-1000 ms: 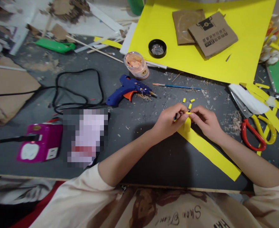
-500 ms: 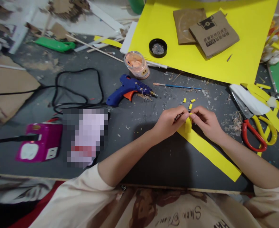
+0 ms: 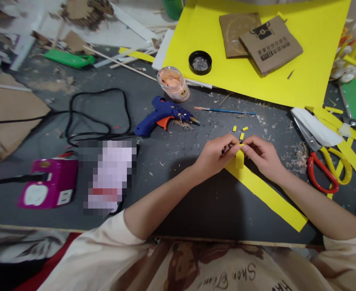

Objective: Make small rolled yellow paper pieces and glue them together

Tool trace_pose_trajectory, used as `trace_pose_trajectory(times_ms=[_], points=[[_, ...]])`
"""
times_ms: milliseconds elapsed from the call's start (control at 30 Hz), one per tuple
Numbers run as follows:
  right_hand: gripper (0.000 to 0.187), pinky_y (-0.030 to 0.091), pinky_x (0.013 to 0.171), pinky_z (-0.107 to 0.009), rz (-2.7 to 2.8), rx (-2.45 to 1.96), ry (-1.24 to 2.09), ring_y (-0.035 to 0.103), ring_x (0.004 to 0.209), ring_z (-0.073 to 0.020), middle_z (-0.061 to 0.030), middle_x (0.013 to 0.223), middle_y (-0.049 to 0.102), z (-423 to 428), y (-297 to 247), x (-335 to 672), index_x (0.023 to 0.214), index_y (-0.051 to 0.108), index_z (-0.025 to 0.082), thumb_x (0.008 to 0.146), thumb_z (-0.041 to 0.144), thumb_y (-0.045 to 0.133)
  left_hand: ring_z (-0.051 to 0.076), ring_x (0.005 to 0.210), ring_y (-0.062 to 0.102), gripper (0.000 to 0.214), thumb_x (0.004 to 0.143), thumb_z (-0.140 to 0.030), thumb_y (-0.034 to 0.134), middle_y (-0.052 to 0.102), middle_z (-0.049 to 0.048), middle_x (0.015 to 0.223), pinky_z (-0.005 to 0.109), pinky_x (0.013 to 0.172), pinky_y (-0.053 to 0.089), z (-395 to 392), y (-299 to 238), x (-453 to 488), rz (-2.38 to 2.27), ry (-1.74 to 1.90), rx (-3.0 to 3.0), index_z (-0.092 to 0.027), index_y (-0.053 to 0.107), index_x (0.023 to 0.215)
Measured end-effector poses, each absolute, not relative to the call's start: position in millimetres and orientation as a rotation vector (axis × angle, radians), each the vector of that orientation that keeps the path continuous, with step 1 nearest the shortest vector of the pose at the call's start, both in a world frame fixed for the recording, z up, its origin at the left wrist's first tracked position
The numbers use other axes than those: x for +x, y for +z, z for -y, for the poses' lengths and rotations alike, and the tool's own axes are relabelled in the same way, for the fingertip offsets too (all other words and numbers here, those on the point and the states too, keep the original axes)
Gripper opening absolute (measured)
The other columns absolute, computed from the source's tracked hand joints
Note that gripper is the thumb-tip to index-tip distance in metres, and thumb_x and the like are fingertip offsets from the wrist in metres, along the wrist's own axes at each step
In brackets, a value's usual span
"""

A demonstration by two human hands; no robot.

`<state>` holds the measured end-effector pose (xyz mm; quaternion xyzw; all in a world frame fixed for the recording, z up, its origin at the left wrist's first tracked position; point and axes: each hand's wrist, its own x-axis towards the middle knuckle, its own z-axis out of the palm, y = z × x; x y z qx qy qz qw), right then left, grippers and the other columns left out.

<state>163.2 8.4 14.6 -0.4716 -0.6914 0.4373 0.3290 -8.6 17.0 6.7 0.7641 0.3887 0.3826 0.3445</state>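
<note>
Between my fingertips is a small strip of yellow paper [image 3: 240, 158], its free end hanging down toward me. My left hand [image 3: 216, 152] is closed, thumb and fingers pinching the strip's upper end. From the other side my right hand [image 3: 262, 154] pinches the same end, thumb against forefinger. The fingers partly hide that end. Under the hands a longer yellow paper strip [image 3: 268, 196] lies slantwise on the dark table. Just beyond my fingertips are several tiny yellow pieces [image 3: 241, 136].
Scissors [image 3: 323, 171] lie to the right beside yellow strips. A blue glue gun [image 3: 165, 115], a paintbrush [image 3: 232, 110] and an open jar [image 3: 174, 84] lie beyond my hands. A large yellow sheet [image 3: 274, 87] covers the back. A phone [image 3: 111, 176] and purple box [image 3: 49, 184] lie left.
Both hands keep their pinch on the small yellow strip with hardly any movement. The whole view has shifted very slightly.
</note>
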Motion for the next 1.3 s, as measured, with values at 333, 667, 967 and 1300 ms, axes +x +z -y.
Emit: trace_pose_trajectory(times_ms=[333,667,967,1300], points=[[0.019,0.035,0.055,-0.022,1.819,-1.242,1.161,0.046,0.058,-0.0094,0.003,0.065,0.05,-8.3,14.3,163.2,0.079,0.053,0.019,0.089,0.035,0.049,0.005,0.055,0.045,0.014,0.088,-0.02,0.05,0.049,-0.0051,0.062,0.016,0.054,0.036,-16.3,9.7,-8.6,-1.006,0.952,1.914,-0.016,0.052,0.075],[0.019,0.035,0.055,-0.022,1.825,-1.242,1.161,0.046,0.059,-0.0092,0.0031,0.066,0.05,-8.1,14.8,163.5,0.079,0.053,0.019,0.089,0.035,0.05,0.006,0.055,0.044,0.014,0.087,-0.021,0.049,0.049,-0.0049,0.062,0.017,0.054,0.036,-16.3,9.7,-8.7,-1.013,0.942,1.887,-0.017,0.052,0.074],[0.019,0.035,0.055,-0.023,1.813,-1.247,1.154,0.046,0.058,-0.0096,0.0028,0.065,0.052,-8.0,14.6,163.1,0.079,0.054,0.02,0.088,0.036,0.05,0.006,0.053,0.043,0.019,0.09,-0.022,0.046,0.047,-0.0053,0.059,0.017,0.053,0.035,-16.4,8.5,-8.5,-1.018,0.927,1.91,-0.017,0.052,0.073],[0.022,0.034,0.053,-0.023,1.769,-1.292,1.218,0.044,0.054,-0.0092,0.004,0.06,0.047,-7.8,13.7,163.2,0.079,0.053,0.02,0.087,0.04,0.051,0.008,0.058,0.049,0.013,0.088,-0.023,0.05,0.053,-0.0032,0.063,0.018,0.055,0.039,-15.8,6.0,-8.8,-1.062,0.965,1.971,-0.017,0.052,0.077]])
